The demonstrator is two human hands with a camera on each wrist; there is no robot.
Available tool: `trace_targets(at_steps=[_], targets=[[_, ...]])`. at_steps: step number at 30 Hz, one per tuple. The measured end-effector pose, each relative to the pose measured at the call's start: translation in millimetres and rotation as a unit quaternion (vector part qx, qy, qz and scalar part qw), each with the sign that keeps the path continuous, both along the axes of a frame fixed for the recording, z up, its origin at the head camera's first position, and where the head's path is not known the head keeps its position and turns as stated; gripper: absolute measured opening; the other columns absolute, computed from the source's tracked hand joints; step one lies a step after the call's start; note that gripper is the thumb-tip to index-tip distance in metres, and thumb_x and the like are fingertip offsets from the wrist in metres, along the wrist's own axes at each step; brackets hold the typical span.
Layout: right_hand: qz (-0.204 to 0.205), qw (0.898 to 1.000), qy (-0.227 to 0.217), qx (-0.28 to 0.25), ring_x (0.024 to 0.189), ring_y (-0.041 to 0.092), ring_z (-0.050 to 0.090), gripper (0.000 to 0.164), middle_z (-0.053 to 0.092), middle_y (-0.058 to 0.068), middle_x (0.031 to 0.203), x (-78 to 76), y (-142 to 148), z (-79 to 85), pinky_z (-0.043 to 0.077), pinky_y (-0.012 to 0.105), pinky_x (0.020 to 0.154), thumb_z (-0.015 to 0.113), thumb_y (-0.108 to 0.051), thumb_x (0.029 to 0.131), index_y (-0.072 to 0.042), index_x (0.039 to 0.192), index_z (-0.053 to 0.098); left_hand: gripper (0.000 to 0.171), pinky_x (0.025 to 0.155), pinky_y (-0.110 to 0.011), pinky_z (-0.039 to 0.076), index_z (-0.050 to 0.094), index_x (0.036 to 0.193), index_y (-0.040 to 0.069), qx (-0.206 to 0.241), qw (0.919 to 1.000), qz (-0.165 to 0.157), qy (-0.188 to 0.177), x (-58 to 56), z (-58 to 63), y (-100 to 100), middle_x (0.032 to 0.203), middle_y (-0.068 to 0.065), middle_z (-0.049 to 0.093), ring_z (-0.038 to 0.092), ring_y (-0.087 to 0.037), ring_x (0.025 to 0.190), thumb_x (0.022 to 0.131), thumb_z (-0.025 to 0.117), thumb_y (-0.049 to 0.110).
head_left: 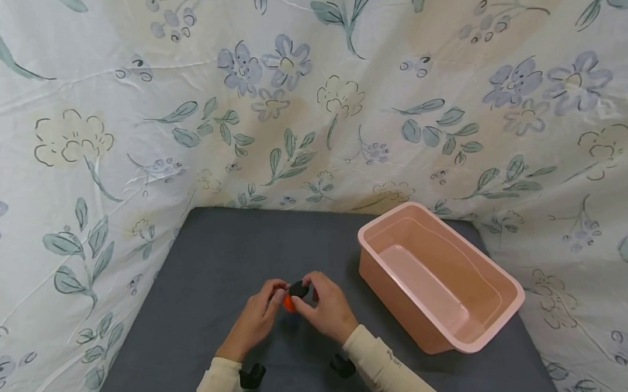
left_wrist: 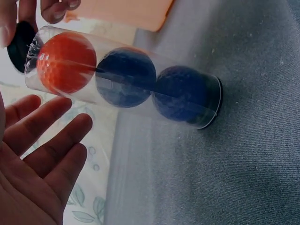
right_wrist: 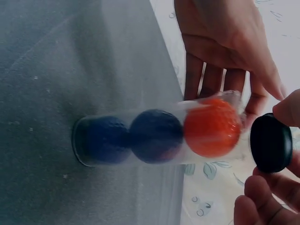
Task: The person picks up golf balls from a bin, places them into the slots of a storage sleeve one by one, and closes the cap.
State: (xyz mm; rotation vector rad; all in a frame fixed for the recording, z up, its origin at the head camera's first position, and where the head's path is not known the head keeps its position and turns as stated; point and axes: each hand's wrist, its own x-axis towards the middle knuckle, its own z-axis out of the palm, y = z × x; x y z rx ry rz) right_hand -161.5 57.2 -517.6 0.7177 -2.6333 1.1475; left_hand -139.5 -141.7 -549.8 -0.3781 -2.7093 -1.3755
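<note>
A clear plastic tube (left_wrist: 104,48) stands upright on the dark table with its top end uncovered. Inside, an orange dimpled ball (left_wrist: 68,63) is uppermost, above a dark blue ball (left_wrist: 125,77) and another blue ball (left_wrist: 180,93). Just above the tube's mouth, my right hand (head_left: 330,308) pinches a round black cap (right_wrist: 272,143) between thumb and fingers, apart from the rim. My left hand (head_left: 258,313) is beside the tube's upper end, its fingers extended and spread. Whether its thumb touches the tube I cannot tell.
A pink rectangular bin (head_left: 442,277) with an open top stands on the right of the dark table (head_left: 227,245). Floral cloth (head_left: 307,102) hangs behind and at both sides of the table.
</note>
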Motion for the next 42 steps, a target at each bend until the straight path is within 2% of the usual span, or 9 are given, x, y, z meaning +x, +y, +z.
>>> trace_targets(at_steps=[5,10,16,24,29,33,36,42], targets=[[0.018,0.999,0.039,0.01,0.073,0.008,0.055,0.025,0.065,-0.004,0.108,4.1,-4,-9.8,0.047,0.015,0.063,0.074,-0.033,0.086,-0.019,0.099,0.059,0.03,0.072,-0.027,0.049,0.053,0.127,0.022,-0.003,0.9999,0.003,0.01,0.0,1.8,0,0.106,0.011,0.065,0.057,-0.004,0.082,0.105,0.04,0.037],[0.036,0.997,0.062,0.011,0.077,0.005,0.059,0.031,0.066,-0.001,0.119,7.4,-8,-15.6,0.052,0.018,0.068,0.072,-0.032,0.088,-0.017,0.114,0.064,0.029,0.069,-0.025,0.047,0.053,0.125,0.024,-0.007,0.9999,-0.003,0.009,-0.6,1.8,-1,0.101,0.008,0.066,0.056,-0.002,0.079,0.105,0.038,0.038],[0.043,0.996,0.075,0.012,0.085,0.005,0.065,0.036,0.066,0.0,0.124,9.8,-9,-18.4,0.055,0.02,0.074,0.07,-0.035,0.09,-0.017,0.12,0.066,0.027,0.078,-0.031,0.053,0.055,0.123,0.028,-0.023,0.9995,-0.002,0.022,1.3,1.0,2,0.111,0.008,0.067,0.063,-0.004,0.092,0.105,0.037,0.038],[0.054,0.996,0.075,-0.015,0.083,0.005,0.066,0.034,0.064,-0.001,0.124,12.7,-5,-25.0,0.055,0.019,0.073,0.07,-0.032,0.09,-0.015,0.12,0.066,0.033,0.089,-0.038,0.054,0.055,0.126,0.031,-0.026,0.9996,-0.013,0.005,1.4,3.0,3,0.12,0.01,0.065,0.063,-0.007,0.108,0.105,0.033,0.043],[0.058,0.996,0.068,-0.027,0.084,0.007,0.068,0.035,0.063,0.002,0.128,13.5,-4,-28.2,0.056,0.02,0.073,0.07,-0.03,0.09,-0.015,0.122,0.066,0.035,0.094,-0.039,0.053,0.058,0.127,0.027,-0.024,0.9997,-0.009,0.004,-0.2,1.8,5,0.123,0.008,0.065,0.063,-0.01,0.113,0.105,0.036,0.042],[0.055,0.996,0.072,-0.023,0.085,0.008,0.067,0.034,0.062,0.002,0.131,14.8,-3,-27.6,0.055,0.018,0.073,0.068,-0.03,0.091,-0.015,0.122,0.067,0.036,0.098,-0.04,0.051,0.061,0.13,0.022,-0.018,0.9995,-0.012,0.024,-0.8,0.8,6,0.128,0.005,0.064,0.061,-0.013,0.119,0.105,0.04,0.037],[0.051,0.996,0.077,-0.017,0.09,0.007,0.067,0.034,0.06,0.001,0.135,14.3,-3,-26.3,0.055,0.018,0.075,0.067,-0.029,0.092,-0.014,0.123,0.067,0.037,0.1,-0.04,0.05,0.059,0.134,0.022,0.0,0.9999,-0.008,0.011,-1.1,2.2,6,0.134,0.006,0.06,0.058,-0.014,0.123,0.104,0.041,0.037],[0.045,0.995,0.092,0.003,0.113,0.008,0.064,0.037,0.058,-0.001,0.137,17.4,-5,-28.2,0.055,0.025,0.087,0.066,-0.029,0.093,-0.014,0.127,0.065,0.042,0.1,-0.041,0.05,0.051,0.139,0.031,0.026,0.9972,0.01,-0.069,-0.2,5.5,6,0.14,0.008,0.054,0.056,-0.014,0.125,0.102,0.043,0.046]])
